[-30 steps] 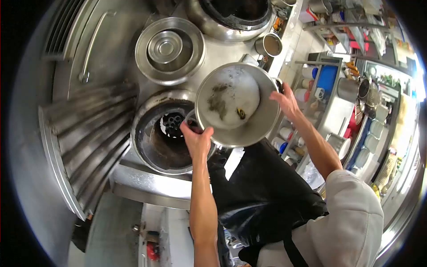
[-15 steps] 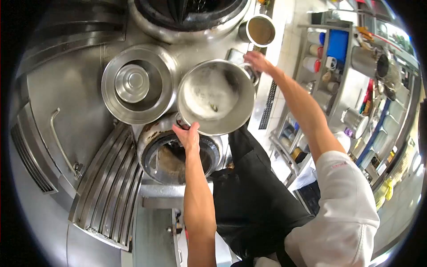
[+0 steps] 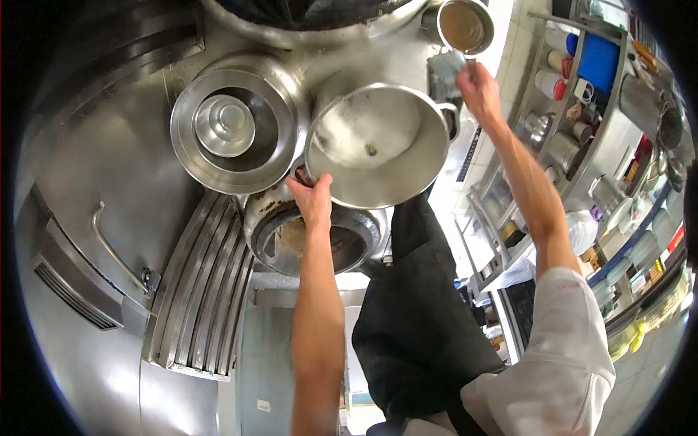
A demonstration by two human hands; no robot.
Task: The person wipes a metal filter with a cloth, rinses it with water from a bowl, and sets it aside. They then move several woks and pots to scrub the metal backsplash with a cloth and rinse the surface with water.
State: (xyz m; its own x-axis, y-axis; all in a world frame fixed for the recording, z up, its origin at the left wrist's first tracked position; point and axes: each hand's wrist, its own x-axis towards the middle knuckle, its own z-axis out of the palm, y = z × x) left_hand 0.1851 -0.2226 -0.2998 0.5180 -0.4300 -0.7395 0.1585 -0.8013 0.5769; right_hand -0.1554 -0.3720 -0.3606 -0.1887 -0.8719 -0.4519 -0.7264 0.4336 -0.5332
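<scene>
A wide metal pot [image 3: 392,182] with two side handles tilts toward me, a small dark green bit on its whitish inner bottom. My left hand [image 3: 313,200] grips the pot's left handle. My right hand [image 3: 478,91] is off the pot, above its right handle, with the fingers closed on a greyish flat item [image 3: 447,65], blurred by motion. Just above that item stands a small pot [image 3: 465,27] of brownish liquid.
Left of the pot is a wide metal basin [image 3: 185,145] with a lidded metal vessel [image 3: 225,125] inside. A wok burner [image 3: 316,240] lies below, a large wok [image 3: 313,33] above. Slatted metal grating [image 3: 207,291] is at left, loaded shelves [image 3: 560,145] at right.
My right hand has moved from beside the pot's right handle and closed on the greyish item, which is now lifted. My left hand stays on the handle. The view has shifted.
</scene>
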